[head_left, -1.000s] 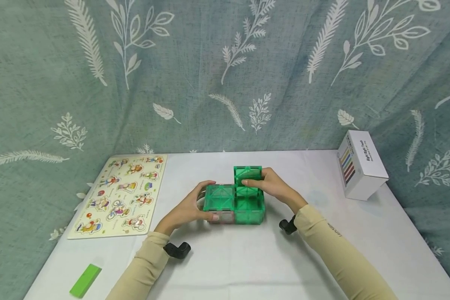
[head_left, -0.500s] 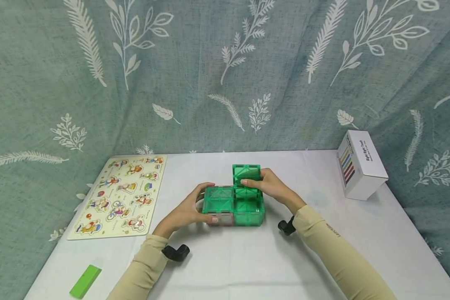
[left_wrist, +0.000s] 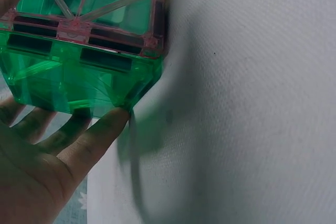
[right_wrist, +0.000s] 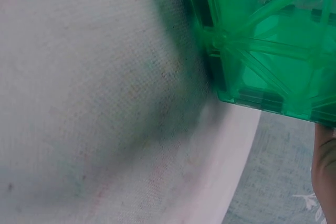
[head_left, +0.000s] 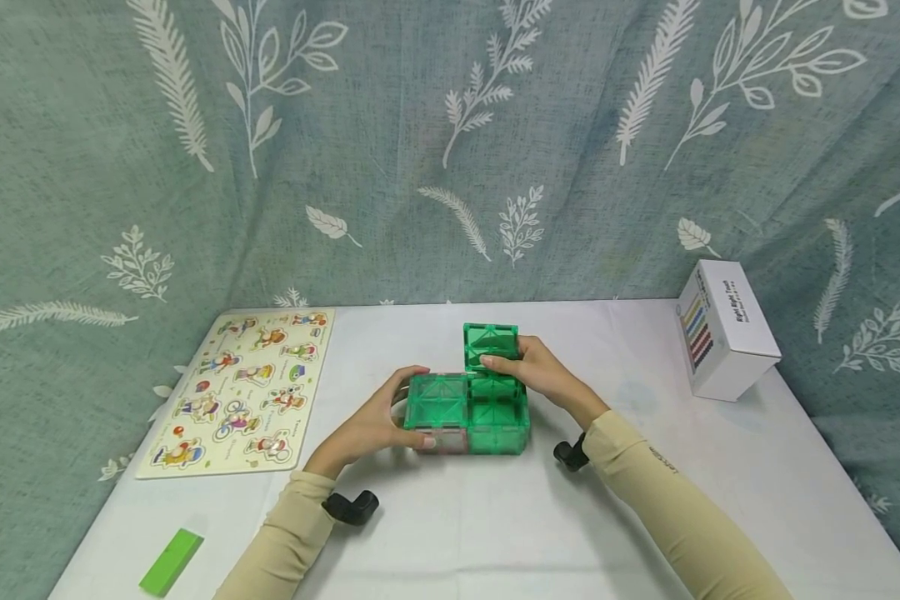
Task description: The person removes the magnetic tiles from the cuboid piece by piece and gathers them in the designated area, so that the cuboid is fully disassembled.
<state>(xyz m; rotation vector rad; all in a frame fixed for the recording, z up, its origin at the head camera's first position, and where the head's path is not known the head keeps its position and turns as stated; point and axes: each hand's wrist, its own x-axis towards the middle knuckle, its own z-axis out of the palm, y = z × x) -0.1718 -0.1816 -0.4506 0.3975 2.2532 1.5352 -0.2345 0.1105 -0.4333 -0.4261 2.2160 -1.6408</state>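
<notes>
A low, two-part box of see-through green magnetic tiles (head_left: pixel 438 400) stands mid-table in the head view, with a pinkish tile (head_left: pixel 446 441) at its left front. My left hand (head_left: pixel 371 421) grips the box's left end, thumb on the pinkish front and fingers round the far side. In the left wrist view its fingertips touch the green end wall (left_wrist: pixel 68 80). A green square tile (head_left: pixel 491 343) rises at the back of the right part, and my right hand (head_left: pixel 551 375) pinches it by its right edge, thumb in front. The fingers behind that tile are mostly hidden.
A cream picture puzzle board (head_left: pixel 236 392) lies at the left, and a light green block (head_left: pixel 172 562) near the front left. The white box (head_left: pixel 727 329) stands at the back right. A patterned curtain (head_left: pixel 390 150) hangs behind the white table (head_left: pixel 510 525).
The upright tile in my right hand has risen slightly and shows more of its face. The tile box has slid a little towards me, with my left hand on it.
</notes>
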